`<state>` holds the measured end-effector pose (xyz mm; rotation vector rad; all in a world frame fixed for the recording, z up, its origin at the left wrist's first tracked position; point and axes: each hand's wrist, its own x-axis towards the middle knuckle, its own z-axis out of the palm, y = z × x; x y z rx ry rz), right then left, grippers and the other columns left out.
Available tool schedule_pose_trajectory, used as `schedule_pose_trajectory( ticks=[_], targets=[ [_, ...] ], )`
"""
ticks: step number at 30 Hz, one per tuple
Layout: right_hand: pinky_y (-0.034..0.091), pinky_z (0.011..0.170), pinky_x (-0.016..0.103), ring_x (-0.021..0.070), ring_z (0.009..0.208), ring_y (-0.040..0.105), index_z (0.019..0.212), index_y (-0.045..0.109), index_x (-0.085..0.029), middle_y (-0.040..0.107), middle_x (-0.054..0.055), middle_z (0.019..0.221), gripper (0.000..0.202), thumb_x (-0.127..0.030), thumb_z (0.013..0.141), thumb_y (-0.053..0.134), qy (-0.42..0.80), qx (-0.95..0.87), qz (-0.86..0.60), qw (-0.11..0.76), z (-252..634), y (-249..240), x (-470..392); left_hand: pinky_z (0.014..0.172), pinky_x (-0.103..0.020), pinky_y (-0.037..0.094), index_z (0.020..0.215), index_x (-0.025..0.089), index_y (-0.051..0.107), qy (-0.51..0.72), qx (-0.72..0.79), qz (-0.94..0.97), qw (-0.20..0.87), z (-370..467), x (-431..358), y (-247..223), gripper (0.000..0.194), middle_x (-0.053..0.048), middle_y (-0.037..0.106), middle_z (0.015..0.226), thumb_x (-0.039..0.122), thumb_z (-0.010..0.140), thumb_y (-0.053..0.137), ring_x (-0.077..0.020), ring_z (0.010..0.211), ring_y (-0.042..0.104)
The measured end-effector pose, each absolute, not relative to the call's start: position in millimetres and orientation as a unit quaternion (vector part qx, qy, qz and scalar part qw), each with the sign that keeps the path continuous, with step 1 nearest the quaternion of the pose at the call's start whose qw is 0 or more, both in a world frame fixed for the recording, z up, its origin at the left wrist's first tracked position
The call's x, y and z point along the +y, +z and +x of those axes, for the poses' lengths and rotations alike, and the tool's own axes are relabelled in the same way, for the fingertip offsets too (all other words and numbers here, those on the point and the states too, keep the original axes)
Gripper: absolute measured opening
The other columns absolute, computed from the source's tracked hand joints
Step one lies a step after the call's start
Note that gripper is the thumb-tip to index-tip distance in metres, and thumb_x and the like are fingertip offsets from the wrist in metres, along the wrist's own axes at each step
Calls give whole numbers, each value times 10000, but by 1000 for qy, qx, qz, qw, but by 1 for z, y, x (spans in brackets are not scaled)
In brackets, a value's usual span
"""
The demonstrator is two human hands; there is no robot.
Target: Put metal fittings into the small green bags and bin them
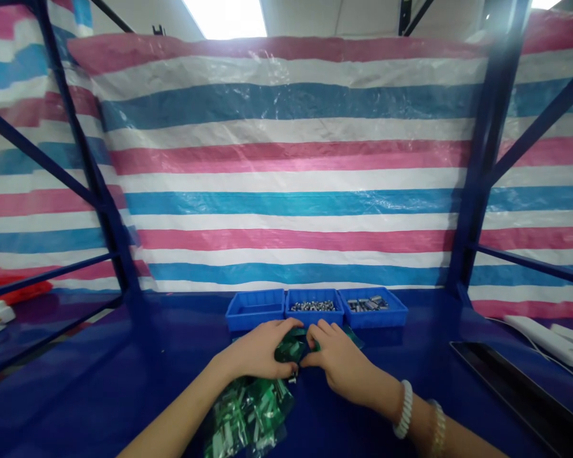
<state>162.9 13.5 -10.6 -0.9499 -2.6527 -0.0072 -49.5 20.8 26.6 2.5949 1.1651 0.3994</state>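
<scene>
Green crinkly plastic bag [253, 407] of small parts, soft and slippery, sits pinched at its neck by left hand [258, 350] and right hand [337, 362], just before the blue plastic bins [255, 312].

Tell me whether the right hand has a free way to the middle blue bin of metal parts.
Probably yes. The right hand rests on the green piece just in front of the middle blue bin, which is open-topped, with nothing between them. It would have to let go first.

The tarp [286, 159] hanging behind is striped pink, white and blue. Three bins [315, 308] are bright blue, the tabletop [124, 356] and rack posts [477, 191] dark blue. The crinkly bag [248, 413] is green, two wrist bracelets [403, 410] white.
</scene>
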Motion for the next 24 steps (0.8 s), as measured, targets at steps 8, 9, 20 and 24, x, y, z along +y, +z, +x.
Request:
schedule_pose_trajectory(
  ticks=[8,9,20,24],
  targets=[
    [351,866,407,246,996,440,1320,501,-248,544,88,1092,618,9,763,423,13,-921,-344,182,158,-15,12,948,-451,471,1304,223,510,184,400,887,141,-55,27,26,521,-123,632,1264,231,791,600,-305,1136,600],
    [352,877,414,251,1012,437,1348,470,-235,549,93,1109,641,13,760,417,13,-918,-348,190,158,-16,13,949,-439,472,1291,229,521,197,401,884,136,-56,29,25,473,-113,640,1257,213,820,565,-288,1135,605],
    [359,848,386,236,998,491,1133,624,-229,648,56,1037,257,-203,906,506,52,-936,-278,208,154,-8,6,894,-400,498,1161,223,587,244,408,872,116,-54,37,13,362,-78,701,1125,121,817,538,-242,1026,652],
    [346,835,384,235,982,493,1081,648,-222,664,57,1001,269,-147,844,543,50,-938,-281,197,156,-10,5,892,-420,488,1138,223,596,243,403,875,115,-52,35,9,372,-81,687,1123,141,774,608,-260,1032,633]
  ],
)
